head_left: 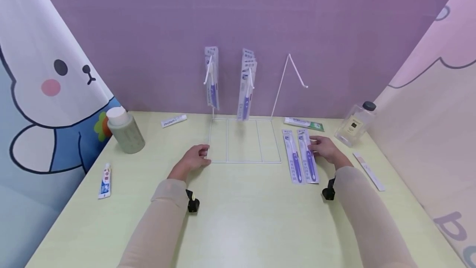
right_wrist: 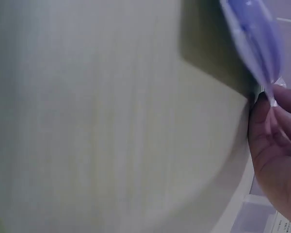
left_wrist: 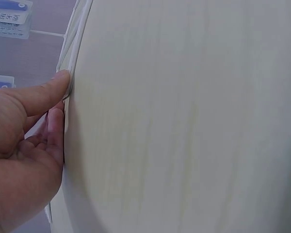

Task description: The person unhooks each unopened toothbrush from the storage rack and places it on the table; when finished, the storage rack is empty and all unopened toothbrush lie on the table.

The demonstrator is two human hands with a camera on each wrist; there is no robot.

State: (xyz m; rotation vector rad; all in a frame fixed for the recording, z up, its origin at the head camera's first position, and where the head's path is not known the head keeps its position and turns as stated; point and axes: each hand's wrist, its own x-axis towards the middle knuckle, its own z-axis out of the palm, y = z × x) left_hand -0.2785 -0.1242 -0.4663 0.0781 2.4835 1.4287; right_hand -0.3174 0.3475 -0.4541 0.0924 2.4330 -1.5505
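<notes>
A white wire rack point(head_left: 243, 162) with three upright hooks stands on the table. My left hand point(head_left: 194, 157) holds its near left corner; the left wrist view shows the thumb on the wire rack point(left_wrist: 76, 51) and the other fingers curled beside it. Two packaged toothbrushes lie side by side to the right of the rack. My right hand point(head_left: 324, 149) pinches the edge of the right packaged toothbrush point(head_left: 308, 158). In the right wrist view this packaged toothbrush point(right_wrist: 254, 36) is partly raised, casting a shadow. The left packaged toothbrush point(head_left: 292, 156) is untouched.
Packaged toothbrushes hang on the left hook point(head_left: 212, 77) and middle hook point(head_left: 247, 86); the right hook point(head_left: 298, 71) is bare. Toothpaste tubes point(head_left: 174, 120) point(head_left: 303, 124) point(head_left: 105, 182), a green bottle point(head_left: 126, 131), a clear bottle point(head_left: 355, 125) and a flat strip point(head_left: 369, 172) lie around. A purple wall stands behind.
</notes>
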